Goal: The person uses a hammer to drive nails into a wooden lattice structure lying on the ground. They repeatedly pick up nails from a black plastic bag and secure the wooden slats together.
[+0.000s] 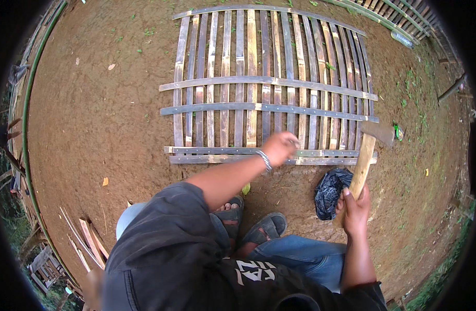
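Note:
A panel of bamboo slats lies flat on the bare earth in front of me, nailed across with several crossbars. My left hand, with a metal bracelet on the wrist, reaches to the near crossbar; its fingers are pinched together there, and I cannot see whether they hold anything small. My right hand grips the lower end of a wooden handle. The hatchet stands upright, its metal head level with the panel's near right corner.
A crumpled black plastic bag lies beside my right hand. My sandalled feet rest just short of the panel. Wood offcuts lie at the lower left, a green pipe curves along the left, and another slatted panel lies top right.

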Motion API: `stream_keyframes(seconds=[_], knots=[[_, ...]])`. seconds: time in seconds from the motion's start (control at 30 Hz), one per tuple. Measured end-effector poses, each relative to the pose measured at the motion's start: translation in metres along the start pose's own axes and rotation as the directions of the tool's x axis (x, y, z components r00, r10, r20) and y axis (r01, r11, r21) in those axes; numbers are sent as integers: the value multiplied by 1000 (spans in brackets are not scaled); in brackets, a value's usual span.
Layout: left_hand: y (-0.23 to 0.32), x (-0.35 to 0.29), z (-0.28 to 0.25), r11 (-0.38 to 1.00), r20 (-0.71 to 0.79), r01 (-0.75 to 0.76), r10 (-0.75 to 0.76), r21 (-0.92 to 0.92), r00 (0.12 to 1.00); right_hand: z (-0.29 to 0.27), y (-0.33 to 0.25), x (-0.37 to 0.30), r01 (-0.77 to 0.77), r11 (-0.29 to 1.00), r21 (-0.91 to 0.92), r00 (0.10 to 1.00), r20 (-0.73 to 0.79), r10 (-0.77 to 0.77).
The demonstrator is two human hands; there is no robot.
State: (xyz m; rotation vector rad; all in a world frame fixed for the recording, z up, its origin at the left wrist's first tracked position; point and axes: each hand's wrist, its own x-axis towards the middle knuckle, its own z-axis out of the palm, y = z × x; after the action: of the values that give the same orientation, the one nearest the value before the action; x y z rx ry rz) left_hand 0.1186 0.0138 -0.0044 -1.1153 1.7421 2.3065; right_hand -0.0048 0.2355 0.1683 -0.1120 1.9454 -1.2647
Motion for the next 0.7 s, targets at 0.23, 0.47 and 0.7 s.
stream_keyframes(seconds=[0.23, 0.47, 0.7], knots=[[-27, 1, -96, 899, -207, -78, -14, -431, 978, 34, -14, 26, -22, 1000, 18, 988, 155, 19], [-36, 5, -120, 956, -475, -123, -20, -266, 880, 44, -10, 33, -44, 999, -26, 967, 251, 49], [-32, 34, -111, 944, -667, -205, 328, 259, 669, 40, -3, 25, -77, 996, -44, 970, 227, 86]])
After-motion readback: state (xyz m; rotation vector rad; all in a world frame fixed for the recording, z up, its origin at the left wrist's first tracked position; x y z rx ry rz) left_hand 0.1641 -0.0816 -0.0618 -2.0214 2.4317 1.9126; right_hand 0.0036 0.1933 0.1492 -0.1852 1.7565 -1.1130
